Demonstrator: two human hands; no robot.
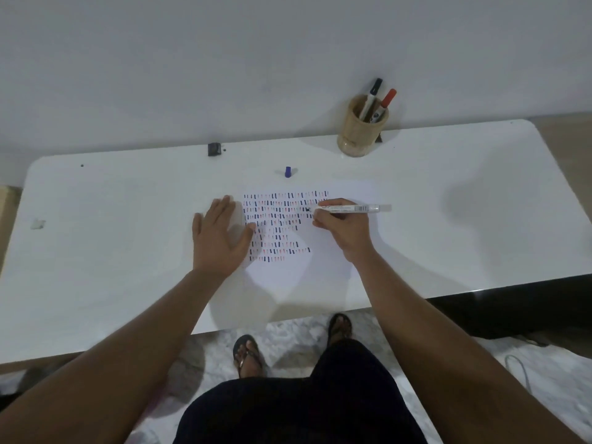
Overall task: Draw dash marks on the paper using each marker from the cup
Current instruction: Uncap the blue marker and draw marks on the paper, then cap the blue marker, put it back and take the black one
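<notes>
Many rows of dashes already fill the paper (346,193); your right hand (342,225) grips a marker (349,207) mid-row, left hand (221,235) lies flat and open, two markers (379,100) wait in the cup (360,133).

The right hand (342,225) grips a white marker (350,208), tip on the paper (320,261) at mid-desk; the left hand (221,235) lies flat on the paper's left edge (2 markers (381,102) stand in the cup (360,133) at the desk's far edge).
</notes>
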